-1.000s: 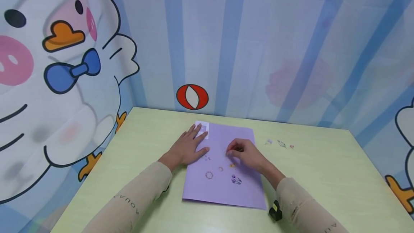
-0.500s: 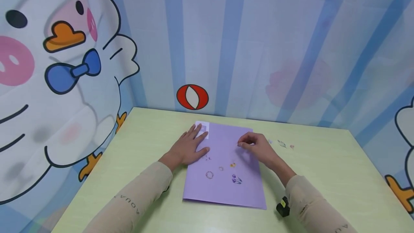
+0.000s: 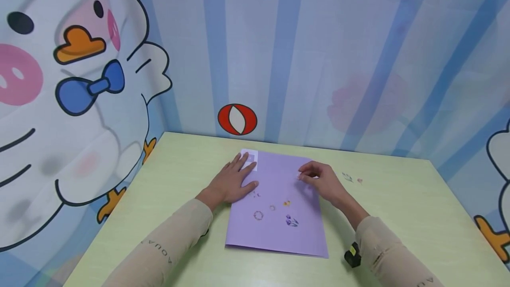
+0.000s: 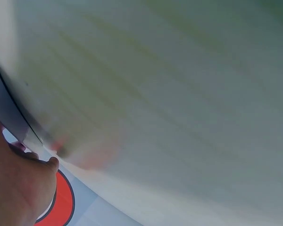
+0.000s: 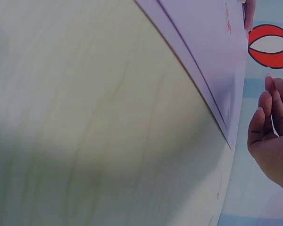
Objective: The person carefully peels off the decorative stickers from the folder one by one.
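Observation:
My left hand (image 3: pixel 230 184) lies flat with spread fingers on the upper left of a purple folder (image 3: pixel 275 238), partly over its white label (image 3: pixel 254 167). Thumb and index finger of my right hand (image 3: pixel 324 185) pinch a tiny pale sticker (image 3: pixel 299 174) above the folder's upper right; its picture is too small to make out. On the folder are a purple flower sticker (image 3: pixel 291 221), a wreath sticker (image 3: pixel 258 215), a smaller ring sticker (image 3: pixel 272 207) and a yellow sticker (image 3: pixel 287 203). In the right wrist view, the pinching hand (image 5: pixel 276 136) is at the right edge.
Right of the folder, a leafy sticker (image 3: pixel 347 177) and a small pink sticker (image 3: pixel 360 180) lie on the pale table (image 3: pixel 398 216). A printed cloth (image 3: pixel 318 56) with a duck stands behind the table. A black device (image 3: pixel 352 256) sits at my right wrist.
My right hand has lifted from the folder's middle and moved right and away from me, still pinching. It now covers where a purple sticker lay on the table. The left hand stays put.

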A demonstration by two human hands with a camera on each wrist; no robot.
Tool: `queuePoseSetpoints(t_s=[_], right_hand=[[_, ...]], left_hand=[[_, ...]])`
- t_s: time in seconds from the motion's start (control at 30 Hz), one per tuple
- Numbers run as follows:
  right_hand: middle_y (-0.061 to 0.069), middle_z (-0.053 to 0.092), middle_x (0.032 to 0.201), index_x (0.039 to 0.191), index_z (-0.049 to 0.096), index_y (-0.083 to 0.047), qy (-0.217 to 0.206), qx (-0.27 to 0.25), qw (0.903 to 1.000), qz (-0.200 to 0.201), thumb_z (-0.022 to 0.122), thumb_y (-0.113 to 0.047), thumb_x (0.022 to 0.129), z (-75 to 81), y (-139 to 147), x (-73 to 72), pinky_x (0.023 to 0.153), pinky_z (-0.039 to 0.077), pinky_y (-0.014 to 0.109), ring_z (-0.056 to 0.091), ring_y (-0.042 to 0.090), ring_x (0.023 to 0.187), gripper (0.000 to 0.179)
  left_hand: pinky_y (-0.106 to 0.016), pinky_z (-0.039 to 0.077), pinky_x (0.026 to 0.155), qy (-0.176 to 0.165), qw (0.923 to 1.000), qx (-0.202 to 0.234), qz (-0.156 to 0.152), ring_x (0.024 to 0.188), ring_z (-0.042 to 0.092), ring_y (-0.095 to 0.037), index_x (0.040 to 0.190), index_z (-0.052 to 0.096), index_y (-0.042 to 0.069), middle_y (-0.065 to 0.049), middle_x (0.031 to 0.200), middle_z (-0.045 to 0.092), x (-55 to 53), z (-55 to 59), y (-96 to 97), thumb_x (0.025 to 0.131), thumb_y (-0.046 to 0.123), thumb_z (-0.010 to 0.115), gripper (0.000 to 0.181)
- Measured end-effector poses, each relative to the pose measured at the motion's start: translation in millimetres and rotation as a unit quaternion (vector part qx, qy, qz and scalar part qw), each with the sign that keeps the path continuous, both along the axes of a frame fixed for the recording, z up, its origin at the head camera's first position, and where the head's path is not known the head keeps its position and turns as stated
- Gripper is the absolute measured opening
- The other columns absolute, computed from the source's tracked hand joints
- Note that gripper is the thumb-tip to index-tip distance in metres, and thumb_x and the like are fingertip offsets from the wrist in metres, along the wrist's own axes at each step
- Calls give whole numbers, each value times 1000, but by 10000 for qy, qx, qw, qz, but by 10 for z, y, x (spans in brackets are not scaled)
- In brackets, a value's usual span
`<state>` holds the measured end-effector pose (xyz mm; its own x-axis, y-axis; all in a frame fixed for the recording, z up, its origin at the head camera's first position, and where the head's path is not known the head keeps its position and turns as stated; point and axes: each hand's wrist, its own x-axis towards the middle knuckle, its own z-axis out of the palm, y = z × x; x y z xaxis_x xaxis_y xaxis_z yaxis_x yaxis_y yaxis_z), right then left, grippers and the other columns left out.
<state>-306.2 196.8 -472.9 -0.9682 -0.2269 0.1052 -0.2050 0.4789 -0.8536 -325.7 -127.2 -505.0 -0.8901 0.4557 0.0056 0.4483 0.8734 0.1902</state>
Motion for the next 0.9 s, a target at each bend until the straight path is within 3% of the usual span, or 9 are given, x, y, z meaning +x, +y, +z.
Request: queuePoseSetpoints(t_s=[0.53,0.9], right_hand=[[13,75,106,111,71,1,313,321,9987,-260,70,-9,103,39,467,-22,75,51,26,66,23,98,13],[14,71,107,113,69,0,223,638,9958,-618,65,-12,106,22,740,-3,76,50,27,63,21,98,15]], left_hand=[[-53,14,130,-58,10000,9,15,164,-2,-30,171,24,25,-6,179,3,3,9,-22,105,69,33,80],[-53,15,130,-6,10000,16,12,164,-1,-30,171,25,24,-6,179,3,-4,-3,-17,105,68,33,79]])
